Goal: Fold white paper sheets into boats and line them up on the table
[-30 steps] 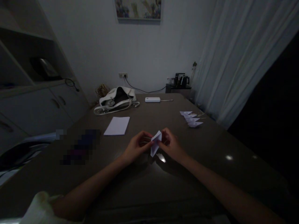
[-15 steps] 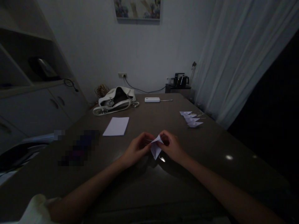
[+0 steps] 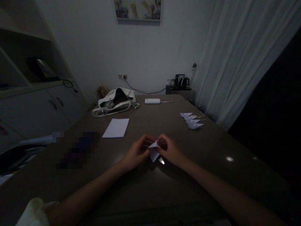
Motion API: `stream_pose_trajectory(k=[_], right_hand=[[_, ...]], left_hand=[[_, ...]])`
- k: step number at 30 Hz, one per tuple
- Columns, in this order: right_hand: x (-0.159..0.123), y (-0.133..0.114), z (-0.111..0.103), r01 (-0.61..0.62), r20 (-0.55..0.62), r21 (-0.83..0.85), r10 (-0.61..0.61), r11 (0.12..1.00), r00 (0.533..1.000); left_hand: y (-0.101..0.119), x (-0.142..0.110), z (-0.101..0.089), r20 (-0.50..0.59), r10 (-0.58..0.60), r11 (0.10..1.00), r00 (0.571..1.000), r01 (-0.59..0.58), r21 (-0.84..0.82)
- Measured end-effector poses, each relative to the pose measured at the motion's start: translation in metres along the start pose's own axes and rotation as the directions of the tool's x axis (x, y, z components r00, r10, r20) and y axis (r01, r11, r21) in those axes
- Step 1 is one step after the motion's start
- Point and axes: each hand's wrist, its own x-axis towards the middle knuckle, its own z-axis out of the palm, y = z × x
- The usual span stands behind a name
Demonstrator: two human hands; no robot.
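A small folded white paper (image 3: 154, 153) is held between my two hands above the near middle of the table. My left hand (image 3: 138, 152) pinches its left side with thumb and fingers. On the other side, my right hand (image 3: 171, 152) grips the paper with its thumb in front and fingers behind. The paper has a peak at the top and narrows to a point below; its back is hidden by my fingers. Several folded paper boats (image 3: 194, 125) stand in a row at the right, and a stack of white paper (image 3: 116, 128) lies to the left.
The brown table (image 3: 150, 191) carries a white handbag (image 3: 117, 99) at the back left and a white rectangular device (image 3: 152, 101) with a short cable at the far edge. A blurred-out dark object (image 3: 80, 150) lies left. Kettles (image 3: 183, 82) stand beyond the table.
The folded paper has shifted slightly left and its upper part now stands as a more even peak. My right hand has moved a little left, closer to my left hand.
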Motion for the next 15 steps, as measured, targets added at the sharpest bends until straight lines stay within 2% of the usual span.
stream_pose_trajectory(k=[10, 15], right_hand=[[-0.0012, -0.0024, 0.0057, 0.013, -0.009, -0.078, -0.013, 0.997, 1.000], [-0.0028, -0.0080, 0.0059, 0.029, -0.033, -0.037, -0.030, 0.999, 0.999]], left_hand=[[-0.0004, 0.0011, 0.0095, -0.038, 0.050, 0.999, 0.998, -0.050, 0.010], [-0.0005, 0.0011, 0.0081, -0.104, 0.034, 0.998, 0.994, -0.039, -0.048]])
